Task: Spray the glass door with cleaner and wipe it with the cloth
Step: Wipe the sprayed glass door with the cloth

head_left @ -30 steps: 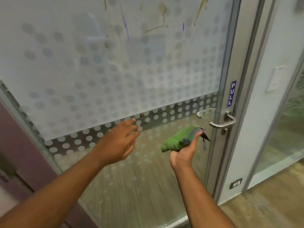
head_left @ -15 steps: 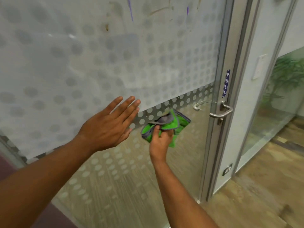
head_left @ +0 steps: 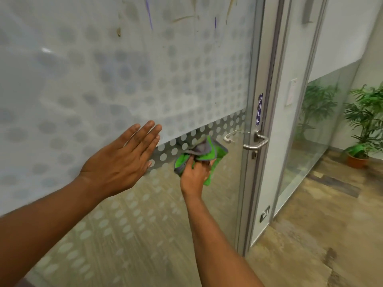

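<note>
1. Head view: the right hand [head_left: 195,175] is bunched around a green microfibre cloth [head_left: 204,155] with grey edging, fingers curled into its folds, the cloth crumpled and held up at the glass door [head_left: 124,79]; whether the cloth actually presses on the pane is hard to tell from this angle.
2. To the left of that hand, the left hand [head_left: 122,160] is flat and spread, fingers straight and close together, palm toward the glass and holding nothing; it appears to lie at or just off the surface.
3. Above both hands the glass carries a frosted band with a grey dot pattern; the lower edge of the frosting runs just past the left fingertips [head_left: 149,126] and behind the cloth, with clear glass below.
4. Well above the hands, brown and purple streaks [head_left: 149,15] mark the frosted area.
5. Right of the cloth, near it but apart, a metal lever handle [head_left: 257,142] sits on the door's frame, with a blue PULL sticker [head_left: 259,109] just above it.
6. Farther right, beyond a glass partition, potted plants [head_left: 362,129] stand on a wood-look floor [head_left: 310,235].
</note>
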Tool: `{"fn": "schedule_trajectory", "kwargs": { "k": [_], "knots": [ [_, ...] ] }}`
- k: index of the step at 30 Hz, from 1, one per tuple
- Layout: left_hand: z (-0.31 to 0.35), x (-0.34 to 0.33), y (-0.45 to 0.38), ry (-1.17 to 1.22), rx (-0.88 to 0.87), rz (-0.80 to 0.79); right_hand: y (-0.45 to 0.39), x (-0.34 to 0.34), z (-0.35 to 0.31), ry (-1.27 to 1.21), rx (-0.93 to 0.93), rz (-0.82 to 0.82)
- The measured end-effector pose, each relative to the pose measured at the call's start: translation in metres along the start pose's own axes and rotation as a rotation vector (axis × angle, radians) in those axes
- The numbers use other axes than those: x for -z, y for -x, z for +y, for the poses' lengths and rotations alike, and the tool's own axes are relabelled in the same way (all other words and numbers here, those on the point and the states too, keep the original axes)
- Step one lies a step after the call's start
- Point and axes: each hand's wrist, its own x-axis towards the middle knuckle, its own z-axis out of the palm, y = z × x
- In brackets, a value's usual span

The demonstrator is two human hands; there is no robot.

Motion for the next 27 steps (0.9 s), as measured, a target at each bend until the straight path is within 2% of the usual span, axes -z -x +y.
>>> {"fn": "schedule_trajectory", "kwargs": {
  "k": [4, 8, 10, 13, 16, 21, 25, 27],
  "knots": [
    [-0.001, 0.002, -0.001, 0.013, 0.018, -0.015, 0.033, -0.008, -0.016, 0.052, 0.145, -0.104],
    [-0.002, 0.002, -0.002, 0.054, 0.013, -0.018, -0.015, -0.001, -0.055, 0.145, 0.353, -0.109],
    [-0.002, 0.001, -0.001, 0.065, 0.01, -0.014, -0.052, 0.006, -0.07, 0.139, 0.292, -0.081],
    [-0.003, 0.001, -0.002, 0.08, 0.007, -0.018, -0.101, 0.022, -0.065, 0.067, 0.092, 0.011],
    [-0.004, 0.001, -0.002, 0.084, -0.008, -0.011, -0.096, 0.026, -0.043, 0.032, 0.003, 0.078],
    [-0.004, 0.001, -0.005, 0.154, 0.02, 0.042, -0.02, 0.0, -0.055, 0.131, 0.21, -0.116],
    [-0.015, 0.009, -0.011, 0.187, 0.027, 0.039, -0.062, 0.003, -0.101, 0.279, 0.418, -0.13],
    [-0.024, 0.014, -0.014, 0.169, 0.028, 0.033, -0.092, 0.012, -0.112, 0.272, 0.359, -0.11]
  ]
}}
